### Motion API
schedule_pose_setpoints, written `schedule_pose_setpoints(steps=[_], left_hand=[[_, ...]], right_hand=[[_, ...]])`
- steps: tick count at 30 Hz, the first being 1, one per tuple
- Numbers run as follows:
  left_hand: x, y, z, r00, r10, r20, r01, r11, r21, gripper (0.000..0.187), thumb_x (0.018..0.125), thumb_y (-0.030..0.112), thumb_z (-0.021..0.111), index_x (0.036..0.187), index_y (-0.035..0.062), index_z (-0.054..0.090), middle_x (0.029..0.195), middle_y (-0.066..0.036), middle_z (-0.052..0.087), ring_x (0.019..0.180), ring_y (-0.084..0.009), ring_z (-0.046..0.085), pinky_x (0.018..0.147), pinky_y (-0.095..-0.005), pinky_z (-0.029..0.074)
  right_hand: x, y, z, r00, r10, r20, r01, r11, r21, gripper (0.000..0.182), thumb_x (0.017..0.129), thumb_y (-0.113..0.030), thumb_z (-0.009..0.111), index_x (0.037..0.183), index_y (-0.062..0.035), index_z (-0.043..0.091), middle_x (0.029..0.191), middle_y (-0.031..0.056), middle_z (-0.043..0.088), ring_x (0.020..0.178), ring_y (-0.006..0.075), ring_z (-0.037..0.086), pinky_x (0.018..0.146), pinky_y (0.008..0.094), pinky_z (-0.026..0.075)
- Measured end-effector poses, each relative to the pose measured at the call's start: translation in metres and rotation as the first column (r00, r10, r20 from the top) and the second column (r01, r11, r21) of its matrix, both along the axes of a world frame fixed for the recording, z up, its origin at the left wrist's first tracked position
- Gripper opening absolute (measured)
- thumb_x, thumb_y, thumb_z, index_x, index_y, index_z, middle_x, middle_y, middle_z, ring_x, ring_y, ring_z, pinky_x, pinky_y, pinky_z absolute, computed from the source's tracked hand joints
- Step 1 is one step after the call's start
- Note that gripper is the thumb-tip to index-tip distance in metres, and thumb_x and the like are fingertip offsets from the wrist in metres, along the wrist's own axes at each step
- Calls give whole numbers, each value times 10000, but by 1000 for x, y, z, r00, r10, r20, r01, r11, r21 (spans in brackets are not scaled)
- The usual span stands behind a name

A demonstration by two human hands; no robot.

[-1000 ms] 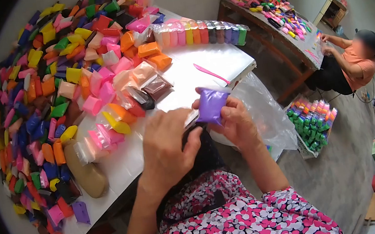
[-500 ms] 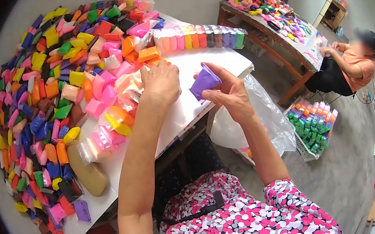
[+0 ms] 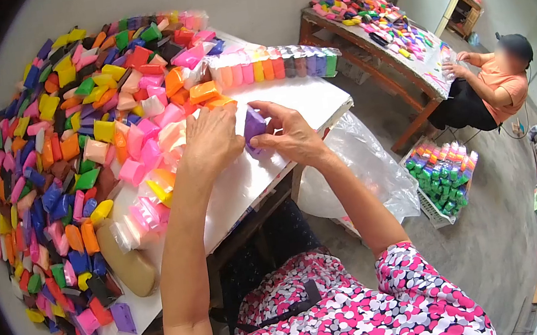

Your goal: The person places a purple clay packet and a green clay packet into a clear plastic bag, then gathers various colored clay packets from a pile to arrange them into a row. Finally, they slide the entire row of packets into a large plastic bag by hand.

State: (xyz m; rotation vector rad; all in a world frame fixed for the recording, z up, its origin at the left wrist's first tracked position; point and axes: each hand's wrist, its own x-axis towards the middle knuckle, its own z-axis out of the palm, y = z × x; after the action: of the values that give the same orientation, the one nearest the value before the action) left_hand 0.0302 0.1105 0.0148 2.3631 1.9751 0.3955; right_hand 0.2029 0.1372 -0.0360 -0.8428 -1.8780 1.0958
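Note:
My right hand (image 3: 293, 136) grips a purple packet (image 3: 254, 129) between thumb and fingers, held upright above the white tabletop (image 3: 287, 100). Just left of it, my left hand (image 3: 212, 139) has its fingers bent down among pale and pink packets, its thumb pointing toward the purple one. What those left fingers hold is hidden, and I cannot make it out. An orange packet (image 3: 204, 92) lies right beyond the left fingertips. Behind both hands stretches a clear-wrapped row of multicoloured packets (image 3: 272, 65).
A large heap of coloured packets (image 3: 56, 155) covers the table's left side, beside a tan, rounded block (image 3: 125, 261). Clear plastic bag (image 3: 364, 175) hangs off the table edge near a white basket (image 3: 431, 204) of packets. Another person (image 3: 498, 80) sits at a second table (image 3: 428, 68).
My right hand has brought the purple packet left, close to my left hand, and turned it. My left hand has shifted slightly left and down. The whole view has shifted a little.

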Motion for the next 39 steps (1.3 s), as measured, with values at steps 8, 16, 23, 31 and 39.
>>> schedule_pose_setpoints(steps=[8,16,23,31,39], left_hand=[[1,-2,-8,986,-39,-161,47,998,46,325,727,137,669,1040,54,692,1022,-151,629,1054,-346,548,906,-464,419],[0,-1,-11,992,95,-79,-93,995,20,281,733,104,655,1003,39,701,1052,-183,603,1024,-352,597,877,-487,444],[-16,10,-11,994,19,106,-19,1000,5,198,714,92,680,872,-25,653,956,-199,615,907,-341,641,806,-405,498],[-33,-13,18,917,-5,400,68,987,-143,264,732,113,675,949,-29,628,875,-168,667,875,-299,676,762,-400,518],[-44,-39,10,895,-127,428,144,990,-7,212,727,43,670,915,-22,596,894,-139,621,842,-250,629,769,-353,491]], right_hand=[[0,4,-14,988,5,-152,-11,999,-37,652,766,-90,740,1349,51,483,1085,121,629,762,105,603,698,265,528],[2,6,-12,992,8,-122,-17,997,-72,652,781,-64,737,1364,49,470,1122,125,634,785,106,620,706,258,531],[-4,11,-11,995,37,-95,-39,999,-22,647,761,-125,742,1337,43,502,1090,132,644,750,122,618,684,278,532],[-24,21,3,988,151,45,-153,987,50,586,742,-73,726,1297,21,563,1093,86,664,751,100,602,701,270,528],[-40,25,5,964,257,64,-261,964,54,554,714,-67,714,1253,-19,600,982,70,682,748,120,609,680,284,517]])
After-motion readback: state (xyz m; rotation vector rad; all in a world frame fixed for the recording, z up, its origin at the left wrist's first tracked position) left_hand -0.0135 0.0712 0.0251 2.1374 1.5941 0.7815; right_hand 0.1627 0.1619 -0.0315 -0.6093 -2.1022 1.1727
